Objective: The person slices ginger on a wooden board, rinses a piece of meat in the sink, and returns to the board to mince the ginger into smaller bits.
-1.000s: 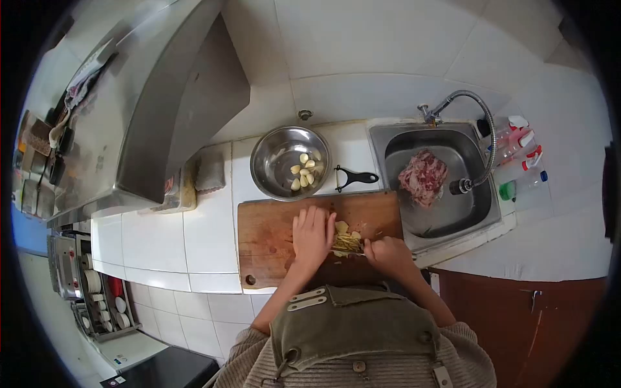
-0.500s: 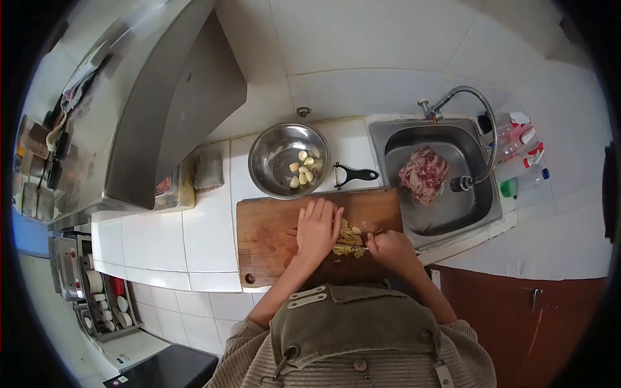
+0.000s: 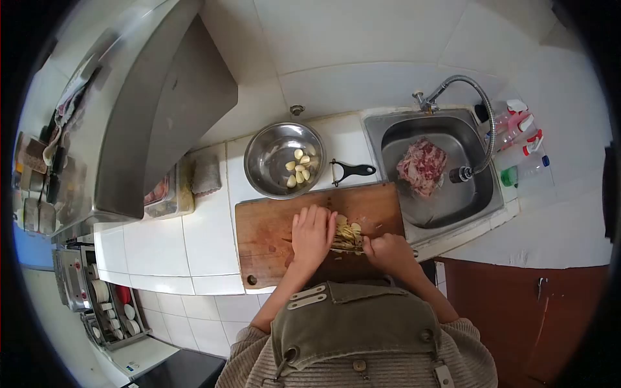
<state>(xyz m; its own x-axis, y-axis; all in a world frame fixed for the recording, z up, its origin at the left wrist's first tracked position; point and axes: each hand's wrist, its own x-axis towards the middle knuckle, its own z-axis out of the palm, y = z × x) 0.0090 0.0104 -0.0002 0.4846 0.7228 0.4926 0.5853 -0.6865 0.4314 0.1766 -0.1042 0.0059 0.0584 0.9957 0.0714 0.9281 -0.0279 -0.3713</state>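
Note:
A wooden cutting board [image 3: 265,226] lies on the counter. Sliced pale-yellow pieces [image 3: 349,234], perhaps garlic or ginger, lie in a small pile on it. My left hand [image 3: 312,234] rests beside the pile, fingers extended and close together over the left end of a knife. My right hand [image 3: 389,252] is closed around the knife's handle, at the right of the pile. The thin knife blade [image 3: 346,251] runs between my hands, partly hidden by the slices and fingers. Above the board, a steel bowl [image 3: 263,152] holds several peeled cloves [image 3: 299,174].
A black peeler [image 3: 354,171] lies between the bowl and the sink [image 3: 381,129]. Raw meat [image 3: 422,167] sits in the sink near the hose faucet [image 3: 490,129]. Bottles [image 3: 517,129] stand right of it. Food containers [image 3: 169,194] are at the left, under the metal hood [image 3: 149,116].
The camera view has shifted and tilted slightly. Both hands remain at the pile, the slices look more spread, and the knife has moved a little.

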